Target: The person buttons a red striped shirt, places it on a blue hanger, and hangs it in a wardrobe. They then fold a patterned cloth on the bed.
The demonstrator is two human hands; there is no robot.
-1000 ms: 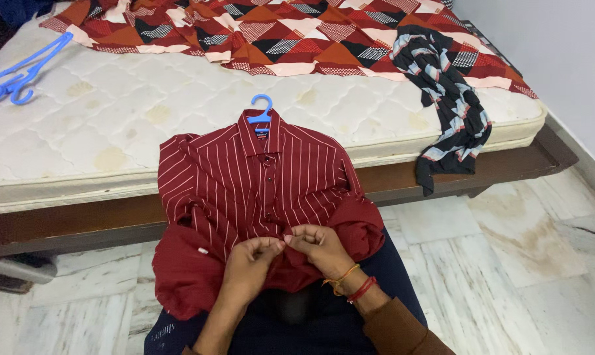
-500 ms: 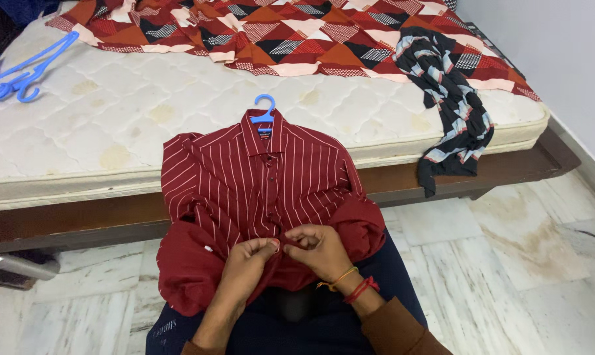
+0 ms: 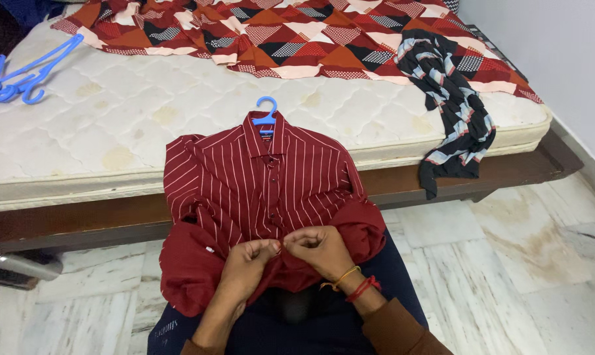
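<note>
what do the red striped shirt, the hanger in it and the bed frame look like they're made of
Striped shirt: thin woven cloth, likely cotton or a blend, matte; it creases and bunches softly where both hands pinch the placket.
Blue hanger: moulded plastic by its even colour and smooth, rounded hook.
Bed frame: dark brown wood or wood veneer with a slight sheen; the grain is too faint to tell which.

One label shows: a small dark rectangular neck label [image 3: 263,131] sewn inside the collar of the red striped shirt [image 3: 264,177], just below the blue hanger hook [image 3: 266,110] (its print is too small to make out). No packages, signs or screens appear.
</note>
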